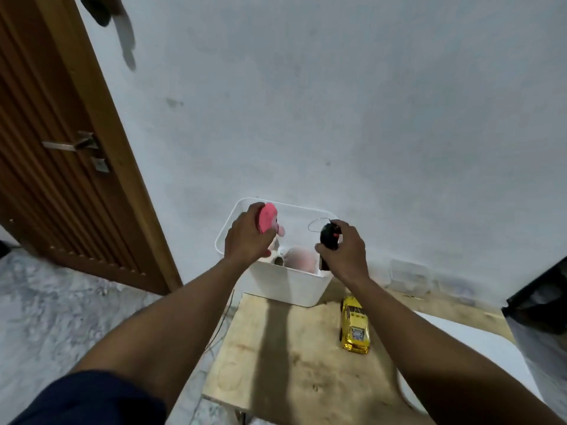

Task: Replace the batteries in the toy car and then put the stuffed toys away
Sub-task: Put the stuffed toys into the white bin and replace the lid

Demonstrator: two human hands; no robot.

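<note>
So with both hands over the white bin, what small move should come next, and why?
Probably open the left hand and drop the pink stuffed toy into the white bin: it is held right above the opening, where another soft toy already lies. The right hand holds the black remote.

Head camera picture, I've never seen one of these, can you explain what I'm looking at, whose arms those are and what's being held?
This single picture comes from a wide-angle camera worn on a person's head, looking forward and down, so the two bare arms are the wearer's own. There is no robot. The left hand grips a pink stuffed toy over a white bin that stands at the far end of a wooden table, against the wall. The right hand holds a black remote control with a thin wire aerial, also over the bin. Another pale soft toy already lies inside. A yellow toy car sits on the table, right of the bin.
</note>
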